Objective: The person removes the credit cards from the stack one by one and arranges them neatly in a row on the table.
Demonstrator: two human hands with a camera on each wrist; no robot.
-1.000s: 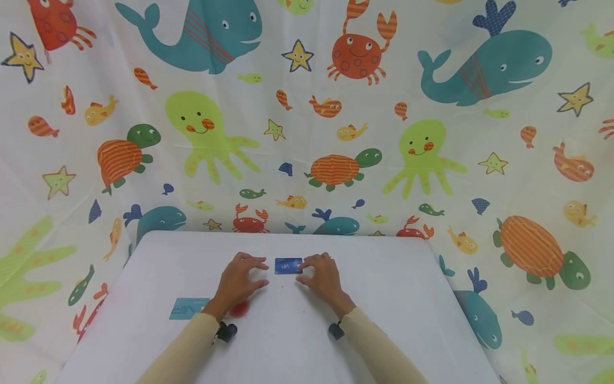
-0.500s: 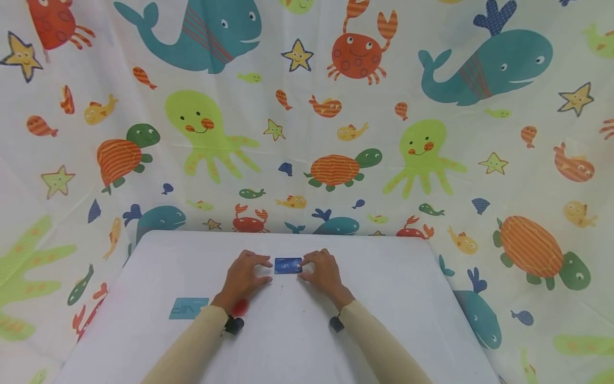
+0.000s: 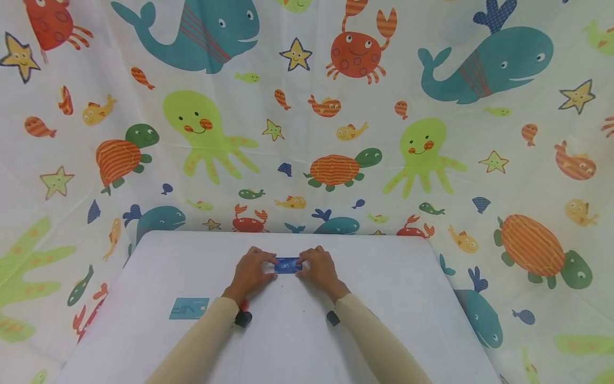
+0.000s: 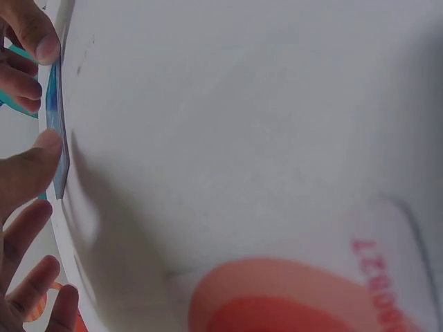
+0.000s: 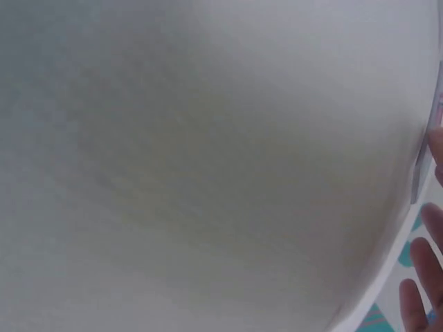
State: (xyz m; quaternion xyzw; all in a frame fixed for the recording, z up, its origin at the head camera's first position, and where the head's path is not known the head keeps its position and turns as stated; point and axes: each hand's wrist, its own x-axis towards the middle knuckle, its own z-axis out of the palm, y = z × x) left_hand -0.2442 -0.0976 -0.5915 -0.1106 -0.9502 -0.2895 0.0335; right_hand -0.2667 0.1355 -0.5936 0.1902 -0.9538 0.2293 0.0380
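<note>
A dark blue card with VIP lettering lies lengthwise between both hands near the far side of the white table. At its left end my left hand pinches it with thumb and forefinger. The right hand pinches the opposite end the same way. Seen almost edge-on in the left wrist view, the blue card has the left thumb at its near edge, with the other left fingers spread apart. Only part of the right hand's fingers shows in the right wrist view.
A teal VIP card lies to the left of my left forearm. Partly under the left wrist is a pale piece with a red round print and red digits. Behind the white table hangs a curtain printed with sea animals.
My left hand has moved right and slightly away until its fingers took hold of the blue card's left end. The right hand's fingers have closed further over the right end.
</note>
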